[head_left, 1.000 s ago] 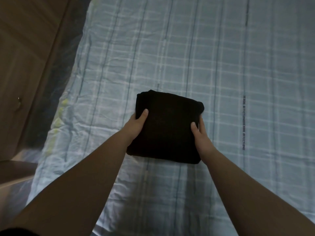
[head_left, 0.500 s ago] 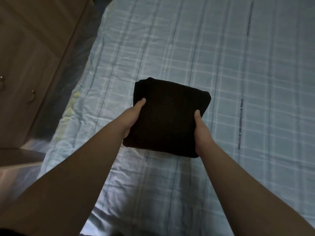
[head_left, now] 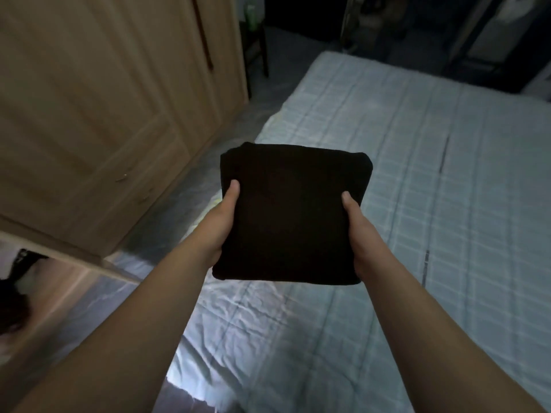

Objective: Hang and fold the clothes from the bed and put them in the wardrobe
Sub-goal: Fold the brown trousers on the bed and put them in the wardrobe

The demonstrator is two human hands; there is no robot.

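Observation:
A black garment folded into a thick square (head_left: 290, 216) is held in the air above the left edge of the bed (head_left: 417, 174). My left hand (head_left: 219, 225) grips its left side with the thumb on top. My right hand (head_left: 357, 231) grips its right side the same way. The fingers of both hands are hidden under the cloth. The wooden wardrobe (head_left: 89, 114) stands to the left; its far doors look shut.
The bed has a pale blue checked cover. A narrow strip of floor (head_left: 185, 192) runs between bed and wardrobe. At lower left a wooden panel (head_left: 59, 281), perhaps an open door, juts out with dark things behind it. Dark furniture stands beyond the bed's far end.
Both hands have lifted the folded black garment off the bed cover. The view has swung up and to the left, bringing the wardrobe and the far end of the room into sight.

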